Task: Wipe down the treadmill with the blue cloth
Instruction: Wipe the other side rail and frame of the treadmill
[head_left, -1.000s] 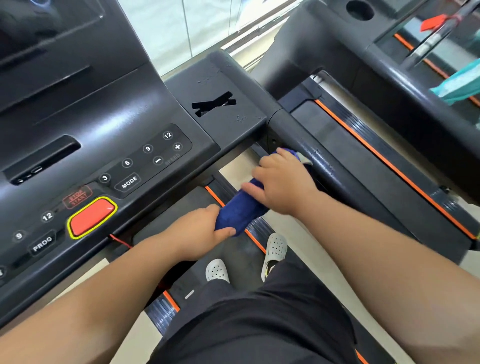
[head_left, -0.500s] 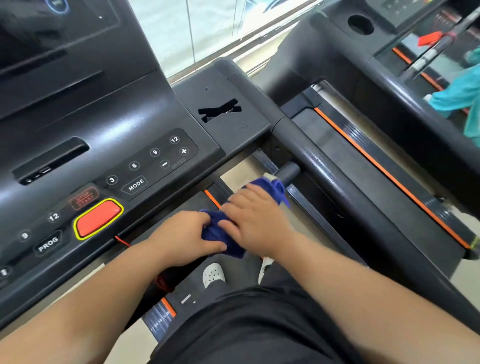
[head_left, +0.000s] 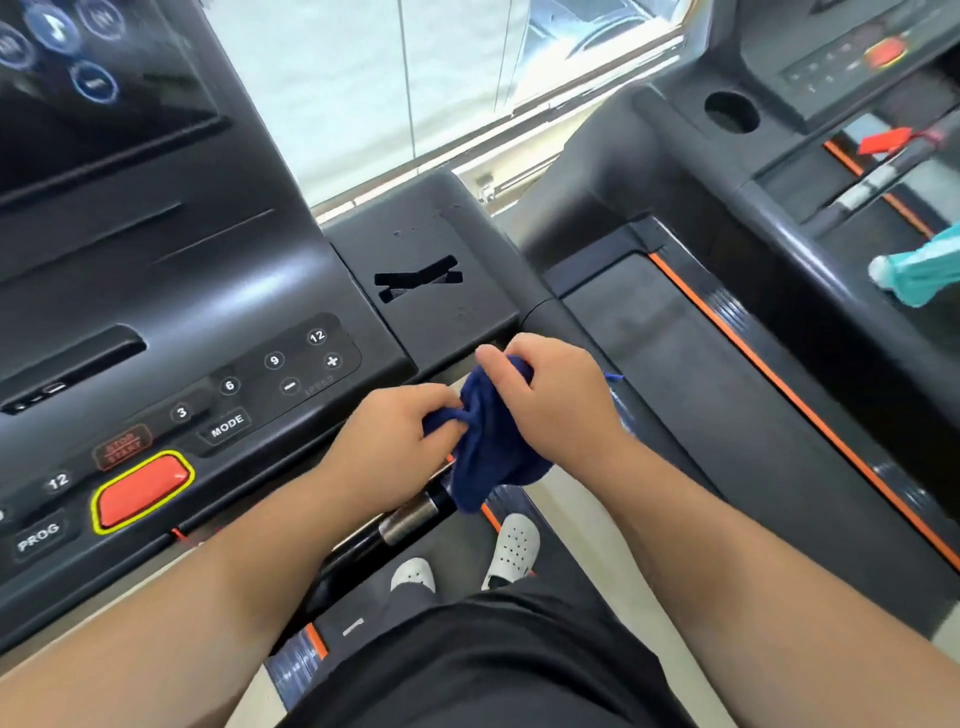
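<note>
At the centre of the frame the blue cloth (head_left: 485, 441) hangs bunched between both hands, just below the treadmill (head_left: 426, 312) console. The left hand (head_left: 389, 447) pinches one fold; the right hand (head_left: 550, 400) grips the upper bunch. It looks light, soft and floppy, so it is best gathered into a pad and held by its bulk.

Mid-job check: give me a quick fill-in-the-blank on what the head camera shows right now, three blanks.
The cloth gripped by the left hand and right hand is ____ in colour.
The red button left of the hands has a ____ outline.
The lettered key beside the 3 key reads ____.
Missing words: blue; yellow; MODE.
</note>
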